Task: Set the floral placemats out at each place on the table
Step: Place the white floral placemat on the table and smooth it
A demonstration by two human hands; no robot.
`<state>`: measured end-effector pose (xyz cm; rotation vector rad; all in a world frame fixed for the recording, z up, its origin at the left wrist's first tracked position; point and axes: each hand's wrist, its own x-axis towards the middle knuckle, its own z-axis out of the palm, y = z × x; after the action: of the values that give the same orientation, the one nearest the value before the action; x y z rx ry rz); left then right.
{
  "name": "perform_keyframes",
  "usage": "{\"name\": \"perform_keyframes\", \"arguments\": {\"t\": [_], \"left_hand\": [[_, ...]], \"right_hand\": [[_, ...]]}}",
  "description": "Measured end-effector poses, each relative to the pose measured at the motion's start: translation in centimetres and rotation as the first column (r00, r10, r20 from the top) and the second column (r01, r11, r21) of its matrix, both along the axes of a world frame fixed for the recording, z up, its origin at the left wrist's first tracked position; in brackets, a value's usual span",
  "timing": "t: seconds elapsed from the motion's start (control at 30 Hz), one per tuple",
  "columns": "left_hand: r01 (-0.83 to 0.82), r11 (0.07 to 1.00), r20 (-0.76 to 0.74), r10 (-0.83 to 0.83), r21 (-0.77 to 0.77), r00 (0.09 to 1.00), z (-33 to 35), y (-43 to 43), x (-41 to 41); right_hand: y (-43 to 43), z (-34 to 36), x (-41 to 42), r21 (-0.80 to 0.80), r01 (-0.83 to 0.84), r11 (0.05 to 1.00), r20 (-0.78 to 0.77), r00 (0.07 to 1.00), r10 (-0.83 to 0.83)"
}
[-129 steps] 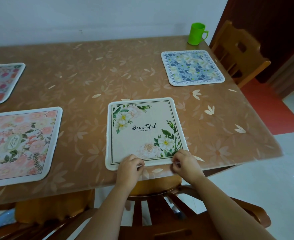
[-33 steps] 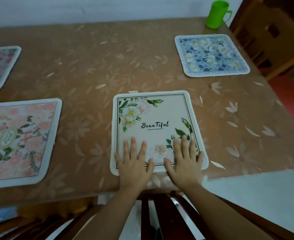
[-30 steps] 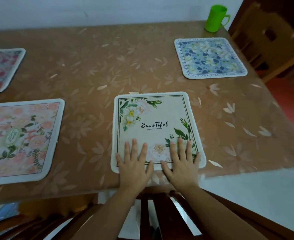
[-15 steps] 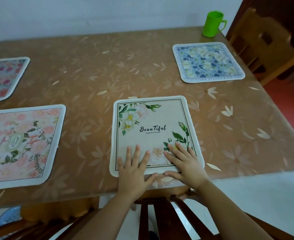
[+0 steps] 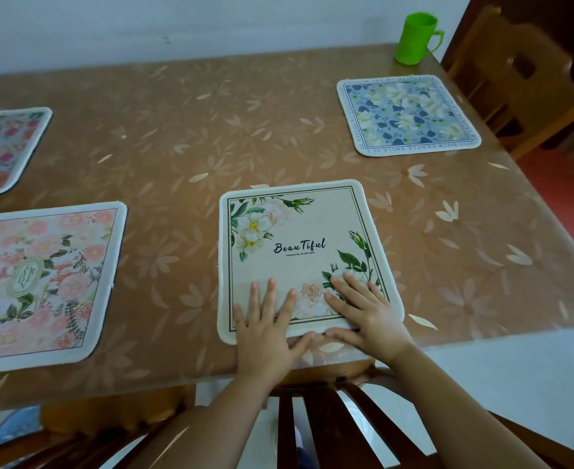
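A cream placemat (image 5: 299, 231) with white flowers and the word "Beautiful" lies flat near the table's front edge. My left hand (image 5: 265, 330) presses on its near left part with straight fingers. My right hand (image 5: 366, 309) lies flat on its near right corner, thumb along the mat's front edge. A pink floral placemat (image 5: 38, 282) sits to the left. A blue floral placemat (image 5: 407, 115) lies at the far right, and a pink-and-red one (image 5: 4, 147) at the far left, cut by the frame.
The brown table (image 5: 211, 137) has a flower-patterned cover. A green plastic mug (image 5: 415, 38) stands at the far right corner. One wooden chair (image 5: 522, 72) is at the right end, and another chair's back (image 5: 322, 424) is under my arms.
Earlier my hands gripped the cream mat's front edge; now both lie flat on it. In the last second they slid slightly toward me, and my right hand turned inward.
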<state>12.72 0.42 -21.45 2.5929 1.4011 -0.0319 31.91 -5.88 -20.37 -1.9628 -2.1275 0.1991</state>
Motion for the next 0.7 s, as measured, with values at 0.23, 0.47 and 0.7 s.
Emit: {"name": "perform_keyframes", "arguments": {"t": [0.23,0.47,0.7], "left_hand": [[0.058,0.998,0.012,-0.058,-0.003,0.998,-0.6,0.7,-0.6],[0.019,0.998,0.089,-0.014,-0.056,0.996,-0.9,4.6,-5.0],[-0.028,0.999,0.030,0.030,-0.044,0.999,-0.2,4.4,-5.7]], "right_hand": [[-0.2,-0.1,-0.6,-0.040,0.046,0.998,-0.059,0.997,-0.048],[0.1,-0.9,1.4,-0.189,0.253,0.949,-0.084,0.958,-0.273],[-0.2,-0.8,1.7,-0.286,0.327,0.901,0.029,0.943,-0.333]]}}
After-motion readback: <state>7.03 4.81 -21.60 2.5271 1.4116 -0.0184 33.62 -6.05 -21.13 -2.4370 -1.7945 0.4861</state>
